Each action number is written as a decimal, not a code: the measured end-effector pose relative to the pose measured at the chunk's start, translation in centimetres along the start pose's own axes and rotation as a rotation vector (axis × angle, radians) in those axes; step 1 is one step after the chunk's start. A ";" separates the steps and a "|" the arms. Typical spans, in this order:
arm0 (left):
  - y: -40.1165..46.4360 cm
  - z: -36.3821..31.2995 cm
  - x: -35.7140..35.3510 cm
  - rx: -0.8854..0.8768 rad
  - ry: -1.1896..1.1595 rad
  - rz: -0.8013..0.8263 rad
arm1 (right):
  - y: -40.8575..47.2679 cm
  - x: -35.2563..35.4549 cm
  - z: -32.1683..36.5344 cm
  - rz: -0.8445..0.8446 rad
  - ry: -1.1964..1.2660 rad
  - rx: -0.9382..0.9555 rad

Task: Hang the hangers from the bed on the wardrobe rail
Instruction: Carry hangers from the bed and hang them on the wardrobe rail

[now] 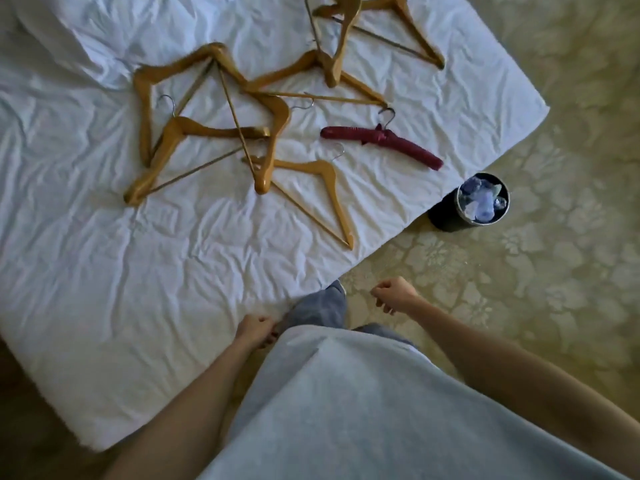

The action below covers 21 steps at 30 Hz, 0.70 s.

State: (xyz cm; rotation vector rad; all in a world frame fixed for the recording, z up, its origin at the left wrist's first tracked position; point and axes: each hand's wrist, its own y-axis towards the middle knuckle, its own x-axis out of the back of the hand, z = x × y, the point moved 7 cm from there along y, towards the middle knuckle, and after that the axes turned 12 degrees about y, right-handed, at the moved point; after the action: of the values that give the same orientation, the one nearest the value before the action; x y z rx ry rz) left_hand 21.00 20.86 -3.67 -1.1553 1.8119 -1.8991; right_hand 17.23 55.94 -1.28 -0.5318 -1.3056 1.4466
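Several wooden hangers [214, 133] lie scattered and overlapping on the white bed [121, 271], some reaching the far edge of the view. One padded dark red hanger [381, 145] lies apart near the bed's right edge. The nearest wooden hanger [311, 192] points toward me. My left hand [254, 330] hangs by the bed's near edge, fingers curled, holding nothing. My right hand [393, 294] is a loose fist over the carpet, also with nothing in it. Both hands are well short of the hangers. The wardrobe rail is not in view.
A black round bin [467, 209] with crumpled bluish waste stands on the patterned carpet [536, 271] by the bed's right side. My grey-clothed leg and foot [322, 303] are at the bed's corner. A rumpled duvet lies at the top left.
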 end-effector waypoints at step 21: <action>16.2 -35.8 3.6 0.054 -0.083 -0.227 | 27.2 19.1 23.8 -0.407 -0.188 0.203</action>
State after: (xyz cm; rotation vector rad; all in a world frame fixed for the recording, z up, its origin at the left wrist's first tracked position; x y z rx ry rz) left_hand -11.42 41.00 -13.83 -1.4516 1.6350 -1.9735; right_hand -20.40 67.25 -12.68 0.0086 -1.3028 1.2860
